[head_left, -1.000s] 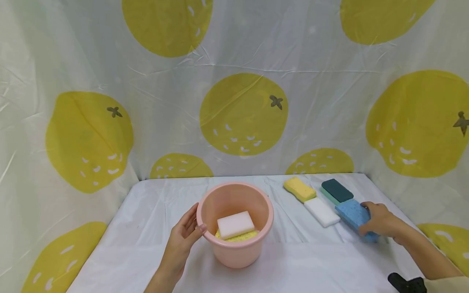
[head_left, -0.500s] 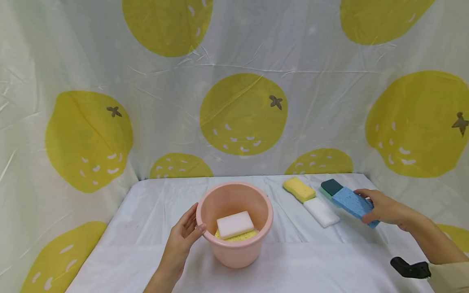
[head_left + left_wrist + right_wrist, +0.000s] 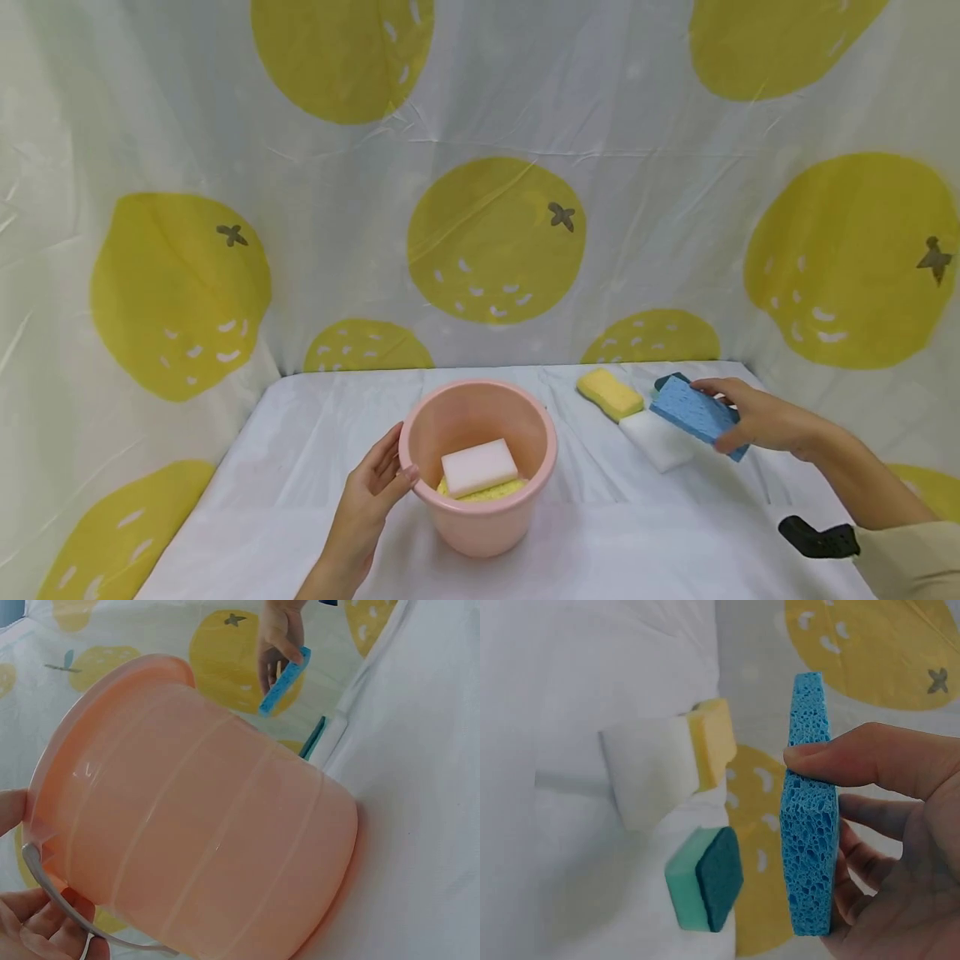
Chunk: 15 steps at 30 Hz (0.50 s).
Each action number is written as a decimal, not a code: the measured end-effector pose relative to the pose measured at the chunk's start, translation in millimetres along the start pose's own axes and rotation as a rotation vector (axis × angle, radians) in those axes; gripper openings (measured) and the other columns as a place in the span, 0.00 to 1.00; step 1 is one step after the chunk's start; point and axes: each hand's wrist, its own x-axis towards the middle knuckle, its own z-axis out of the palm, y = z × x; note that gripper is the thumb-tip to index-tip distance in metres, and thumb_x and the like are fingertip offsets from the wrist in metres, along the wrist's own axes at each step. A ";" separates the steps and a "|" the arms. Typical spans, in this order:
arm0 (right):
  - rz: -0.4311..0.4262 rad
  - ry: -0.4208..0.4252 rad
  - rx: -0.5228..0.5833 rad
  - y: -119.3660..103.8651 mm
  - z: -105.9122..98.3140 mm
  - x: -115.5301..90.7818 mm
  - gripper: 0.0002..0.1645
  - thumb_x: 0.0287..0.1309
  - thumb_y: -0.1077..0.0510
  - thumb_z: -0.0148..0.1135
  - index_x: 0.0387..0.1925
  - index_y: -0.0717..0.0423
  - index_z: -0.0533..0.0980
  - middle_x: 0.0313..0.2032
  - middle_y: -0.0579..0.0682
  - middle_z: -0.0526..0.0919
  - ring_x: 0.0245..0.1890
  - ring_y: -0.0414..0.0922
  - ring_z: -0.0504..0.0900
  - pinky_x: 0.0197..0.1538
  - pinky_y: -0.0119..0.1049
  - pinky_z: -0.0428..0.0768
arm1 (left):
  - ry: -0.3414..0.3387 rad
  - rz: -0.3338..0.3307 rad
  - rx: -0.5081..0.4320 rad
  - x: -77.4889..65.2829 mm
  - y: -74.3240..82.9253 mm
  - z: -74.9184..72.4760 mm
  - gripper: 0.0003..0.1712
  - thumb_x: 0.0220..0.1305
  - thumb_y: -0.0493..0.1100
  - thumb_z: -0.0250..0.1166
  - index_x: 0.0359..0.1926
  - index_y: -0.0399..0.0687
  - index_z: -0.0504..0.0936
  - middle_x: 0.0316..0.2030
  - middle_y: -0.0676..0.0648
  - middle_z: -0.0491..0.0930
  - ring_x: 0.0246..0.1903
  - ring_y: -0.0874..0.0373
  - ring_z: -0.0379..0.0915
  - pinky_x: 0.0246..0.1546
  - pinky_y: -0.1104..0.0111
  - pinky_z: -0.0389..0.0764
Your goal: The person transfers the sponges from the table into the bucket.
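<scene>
My right hand (image 3: 772, 421) pinches a blue sponge (image 3: 693, 410) by its edges, thumb on one side and fingers on the other. In the right wrist view the blue sponge (image 3: 808, 847) shows its porous narrow side, raised above the table. My left hand (image 3: 367, 500) holds the rim of a pink bucket (image 3: 483, 529) at its left side. Inside the bucket a white sponge (image 3: 480, 467) lies over a yellow sponge (image 3: 495, 492). The left wrist view shows the bucket's grey handle (image 3: 67, 907) hanging down beside my fingers.
Right of the bucket, a yellow sponge (image 3: 609, 393) touches a white sponge (image 3: 652, 440) on the white-covered table (image 3: 315, 450). A green sponge with a dark scouring side (image 3: 705, 881) is mostly hidden behind the blue one in the head view. A lemon-print curtain (image 3: 495, 242) encloses the table.
My right hand has lifted the blue sponge off the table and carried it up and left, over the green sponge. My left hand and the bucket have stayed put.
</scene>
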 end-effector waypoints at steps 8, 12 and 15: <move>-0.062 0.043 -0.049 -26.8 5.5 8.2 0.58 0.49 0.58 0.80 0.77 0.61 0.57 0.67 0.74 0.58 0.59 0.72 0.65 0.53 0.66 0.79 | -0.007 0.004 -0.005 -2.3 1.7 1.1 0.38 0.71 0.34 0.65 0.78 0.41 0.63 0.75 0.41 0.63 0.73 0.48 0.58 0.62 0.72 0.72; -0.113 0.048 -0.060 -46.2 6.7 12.5 0.58 0.48 0.57 0.81 0.76 0.61 0.59 0.68 0.71 0.61 0.59 0.70 0.67 0.55 0.67 0.77 | 0.000 0.000 -0.010 -2.6 0.2 2.0 0.37 0.71 0.34 0.65 0.78 0.41 0.63 0.75 0.42 0.63 0.73 0.49 0.58 0.62 0.72 0.72; -0.145 0.039 -0.074 -62.0 7.8 14.9 0.57 0.48 0.56 0.81 0.76 0.60 0.60 0.67 0.69 0.62 0.59 0.68 0.68 0.56 0.67 0.77 | -0.005 0.011 -0.009 -2.7 -1.4 2.1 0.38 0.71 0.34 0.64 0.78 0.40 0.62 0.75 0.42 0.62 0.74 0.49 0.57 0.62 0.72 0.71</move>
